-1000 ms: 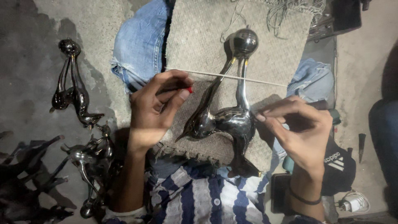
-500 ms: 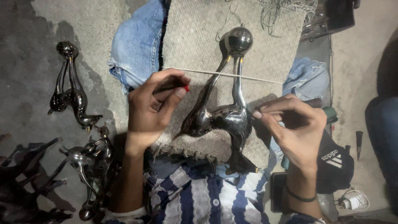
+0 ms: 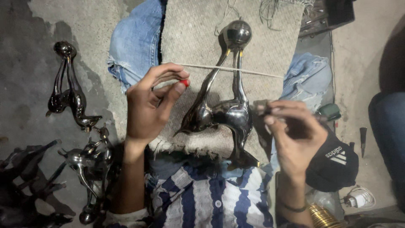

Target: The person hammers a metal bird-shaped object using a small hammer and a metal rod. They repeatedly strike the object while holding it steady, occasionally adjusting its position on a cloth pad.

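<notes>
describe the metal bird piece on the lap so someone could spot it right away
Start at the coarse grey mat spread over the person's lap in the middle of the picture. On it lies a shiny dark metal figure of two long-necked birds, their necks meeting at one round ball at the top. Unlike the similar figures on the floor to the left, it lies between both hands.

Between the left hand (image 3: 154,103) and the right hand (image 3: 293,135) stands the shiny metal bird figure (image 3: 223,105), blocking the middle. The thin rod (image 3: 230,69) crosses the far side. The woven mat (image 3: 190,38) beyond it is open.
</notes>
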